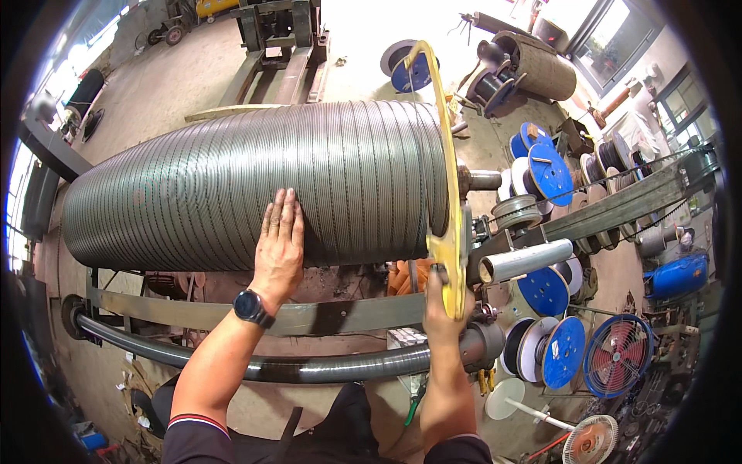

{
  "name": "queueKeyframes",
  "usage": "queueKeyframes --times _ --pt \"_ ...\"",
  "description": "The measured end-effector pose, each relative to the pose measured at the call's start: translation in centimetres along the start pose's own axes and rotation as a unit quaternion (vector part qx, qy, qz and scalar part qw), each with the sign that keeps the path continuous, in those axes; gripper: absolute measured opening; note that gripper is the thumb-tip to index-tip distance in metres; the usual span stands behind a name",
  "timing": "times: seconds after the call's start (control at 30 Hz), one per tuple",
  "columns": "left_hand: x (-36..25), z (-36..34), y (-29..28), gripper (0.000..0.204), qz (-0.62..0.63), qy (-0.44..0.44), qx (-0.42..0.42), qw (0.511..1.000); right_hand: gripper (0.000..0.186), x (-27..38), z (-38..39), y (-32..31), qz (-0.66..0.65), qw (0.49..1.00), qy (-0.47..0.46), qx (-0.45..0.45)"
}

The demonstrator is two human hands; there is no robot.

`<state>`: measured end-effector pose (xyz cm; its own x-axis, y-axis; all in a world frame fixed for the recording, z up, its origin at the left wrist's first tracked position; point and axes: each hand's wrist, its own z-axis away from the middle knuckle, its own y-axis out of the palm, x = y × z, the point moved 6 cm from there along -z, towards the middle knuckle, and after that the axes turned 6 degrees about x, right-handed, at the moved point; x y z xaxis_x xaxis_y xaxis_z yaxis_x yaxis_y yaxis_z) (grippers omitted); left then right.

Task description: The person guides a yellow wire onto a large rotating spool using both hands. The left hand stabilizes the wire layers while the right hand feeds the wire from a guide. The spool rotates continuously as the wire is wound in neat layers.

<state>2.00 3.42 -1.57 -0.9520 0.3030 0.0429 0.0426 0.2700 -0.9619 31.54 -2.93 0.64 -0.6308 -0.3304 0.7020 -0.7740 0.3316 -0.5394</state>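
Observation:
A large horizontal roll (pixel 209 170) of closely ribbed, dark grey metallic material stretches across the middle of the view. My left hand (pixel 280 251) lies flat on its near side, fingers stretched out, with a dark watch (pixel 251 307) on the wrist. At the roll's right end, my right hand (pixel 446 305) is wrapped round the handle of a yellow hacksaw (pixel 446 127). The saw's frame stands lengthwise, pointing away from me, with its thin blade running along the ribbed surface near the end. Whether the blade has cut in cannot be seen.
A flat metal beam (pixel 340 315) and a black bar (pixel 325 369) cross between me and the roll. Right of it are a metal tube (pixel 525 261), a chain-driven arm (pixel 618 207), blue cable reels (pixel 550 174) and a fan (pixel 618 356). Beyond stand forklift forks (pixel 290 77).

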Motion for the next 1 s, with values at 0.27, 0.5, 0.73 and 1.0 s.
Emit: queueKeyframes --times 0.27,0.5,0.73,1.0 --pt "-0.1 -0.1 0.0 0.078 -0.012 0.007 0.013 1.000 0.012 -1.1 1.9 -0.2 0.005 0.999 0.043 0.010" --pt "0.6 0.1 -0.2 0.076 -0.026 -0.007 0.032 0.999 0.016 -2.5 9.7 -1.8 -0.011 0.989 0.143 0.023" --pt "-0.3 -0.2 0.0 0.076 -0.043 0.002 0.031 0.999 0.011 -0.4 -1.2 1.2 -0.135 0.984 0.105 -0.041" --pt "-0.2 -0.3 -0.1 0.079 -0.046 -0.010 0.040 0.998 0.016 -2.1 8.2 -1.5 -0.036 0.993 0.115 -0.008"
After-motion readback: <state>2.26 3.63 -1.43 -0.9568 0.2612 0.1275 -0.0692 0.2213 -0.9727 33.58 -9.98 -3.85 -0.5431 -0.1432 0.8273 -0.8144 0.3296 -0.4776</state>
